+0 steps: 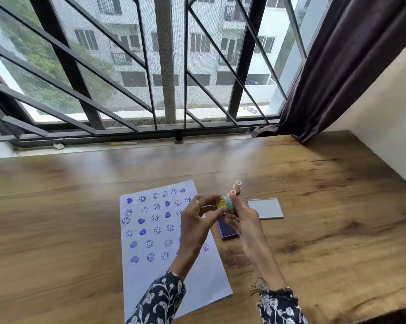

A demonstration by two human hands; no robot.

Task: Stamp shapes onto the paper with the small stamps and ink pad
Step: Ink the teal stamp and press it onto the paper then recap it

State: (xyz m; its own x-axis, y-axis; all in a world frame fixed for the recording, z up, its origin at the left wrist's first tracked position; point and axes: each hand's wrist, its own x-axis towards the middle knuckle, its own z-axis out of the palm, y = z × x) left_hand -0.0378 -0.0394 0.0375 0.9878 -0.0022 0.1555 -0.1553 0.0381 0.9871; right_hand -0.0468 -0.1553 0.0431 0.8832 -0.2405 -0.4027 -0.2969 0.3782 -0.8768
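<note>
While both hands meet above the ink pad [226,229], the right hand [241,218] pinches a small stamp [226,203] and the left hand [197,218] closes its fingertips on the stamp's yellow smiley end, probably checking it. Beside them, the paper [150,230] shows rows of purple hearts and faces.

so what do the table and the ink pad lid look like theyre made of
Table: wood or wood-look laminate, going by the brown grain, knots and soft sheen; which one is unclear. Ink pad lid: probably hard plastic, a thin flat grey panel with a smooth face and purple edge, lying beside the ink pad.
</note>
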